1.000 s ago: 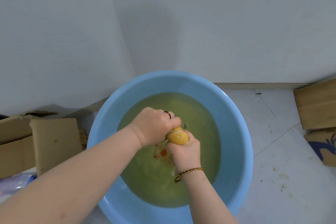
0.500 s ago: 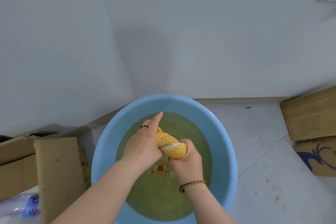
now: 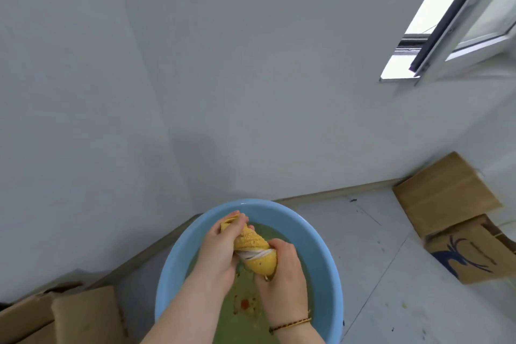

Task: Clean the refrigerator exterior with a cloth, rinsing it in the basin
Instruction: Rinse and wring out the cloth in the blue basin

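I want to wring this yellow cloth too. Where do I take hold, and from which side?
Grip the cloth at both ends, left hand on the far end from the left, right hand on the near end from the right: it is a twisted roll slanting over the basin.

Basin (image 3: 321, 243) near corner walls (image 3: 251, 92), cardboard box (image 3: 83, 315) near left, boxes (image 3: 444, 198) right, bare floor (image 3: 385, 288) between

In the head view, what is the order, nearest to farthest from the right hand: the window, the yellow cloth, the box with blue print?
1. The yellow cloth, gripped in the right hand.
2. The box with blue print, on the floor, right.
3. The window, high on the right.
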Demonstrator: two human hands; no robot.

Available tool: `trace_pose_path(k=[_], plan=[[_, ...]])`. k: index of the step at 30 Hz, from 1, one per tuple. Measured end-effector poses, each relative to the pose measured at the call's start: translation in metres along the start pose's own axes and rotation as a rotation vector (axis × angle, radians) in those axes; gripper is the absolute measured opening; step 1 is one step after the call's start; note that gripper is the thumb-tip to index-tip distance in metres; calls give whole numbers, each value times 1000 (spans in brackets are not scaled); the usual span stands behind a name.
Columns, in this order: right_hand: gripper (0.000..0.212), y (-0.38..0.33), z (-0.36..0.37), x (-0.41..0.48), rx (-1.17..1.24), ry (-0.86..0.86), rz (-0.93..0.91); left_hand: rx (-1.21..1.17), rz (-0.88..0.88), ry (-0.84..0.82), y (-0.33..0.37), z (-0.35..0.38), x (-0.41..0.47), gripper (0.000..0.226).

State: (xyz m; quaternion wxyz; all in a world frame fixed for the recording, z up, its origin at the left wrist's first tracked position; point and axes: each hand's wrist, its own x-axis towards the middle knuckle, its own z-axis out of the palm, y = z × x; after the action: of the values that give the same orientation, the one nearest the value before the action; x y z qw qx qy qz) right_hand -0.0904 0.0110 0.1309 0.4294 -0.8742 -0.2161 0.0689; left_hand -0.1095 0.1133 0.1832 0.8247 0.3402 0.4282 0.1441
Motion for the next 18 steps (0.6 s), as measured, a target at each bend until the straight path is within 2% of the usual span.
trace_pose_path(k=[2, 4, 5, 7, 10, 13, 18], plan=[[47, -6, -4, -7, 67, -39, -25, -3, 43, -6, 5, 7, -4, 6], [52, -13, -11, -8, 120, -72, 1, 6, 76, 10, 8, 14, -6, 17], [51, -17, -15, -8, 134, -84, 29, 0, 80, 25, 8, 16, -7, 21], [33, -24, -24, -5, 170, -140, 92, -28, 56, 48, 9, 21, -6, 28], [35, -24, -32, -2, 75, -240, 126, -113, -43, 29, 2, 19, -4, 40], [31, -17, -36, -5, 19, -376, 159, -202, -97, 23, -12, 13, -5, 41], [27, -14, -49, 2, 77, -650, 269, -171, -128, 17, -28, 7, -7, 44]])
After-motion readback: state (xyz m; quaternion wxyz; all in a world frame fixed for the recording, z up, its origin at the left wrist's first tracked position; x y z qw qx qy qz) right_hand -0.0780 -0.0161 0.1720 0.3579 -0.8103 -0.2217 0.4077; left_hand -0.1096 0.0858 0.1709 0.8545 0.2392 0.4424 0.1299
